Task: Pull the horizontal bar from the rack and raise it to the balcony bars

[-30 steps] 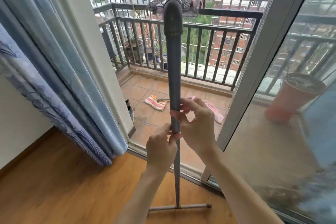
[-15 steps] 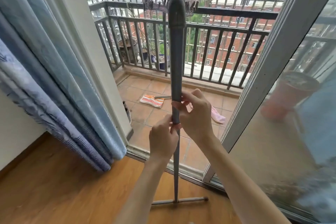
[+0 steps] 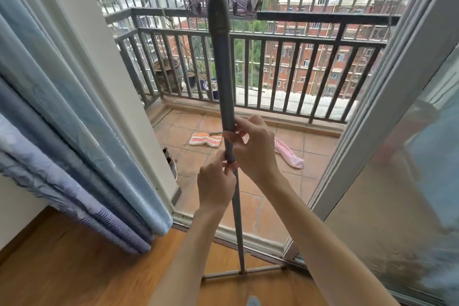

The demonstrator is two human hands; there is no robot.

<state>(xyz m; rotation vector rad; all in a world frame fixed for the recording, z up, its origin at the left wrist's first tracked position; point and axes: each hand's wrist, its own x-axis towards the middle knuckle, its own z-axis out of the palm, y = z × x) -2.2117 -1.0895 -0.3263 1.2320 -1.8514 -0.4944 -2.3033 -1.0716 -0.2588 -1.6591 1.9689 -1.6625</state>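
Both hands are on one grey pole (image 3: 226,97) that stands upright in front of me at the open balcony door. My left hand (image 3: 215,185) is the lower of the two, fingers curled round the thin lower tube just under the joint, thumb pressed against it. My right hand (image 3: 255,149) sits just above and to the right, its fingertips pinching the bottom edge of the thicker upper sleeve — so each hand is clamped on the pole, the two nearly touching. Both forearms reach up and forward from the bottom of the view, the right one coming in at a steeper slant. One pole, then, with one crossbar foot (image 3: 242,272) resting on the wooden floor (image 3: 74,268) well below my hands, and its rounded top rising above them against the railing (image 3: 298,40). Out on the tiled balcony lie two cloths: a striped orange-and-white one (image 3: 205,139) left of the pole and a pink one (image 3: 289,155) right of it, partly behind my right hand. Blue curtains (image 3: 62,131) hang at my left, the sliding glass door (image 3: 409,156) at my right. Several plant pots (image 3: 166,74) stand by the railing; I cannot count them surely.
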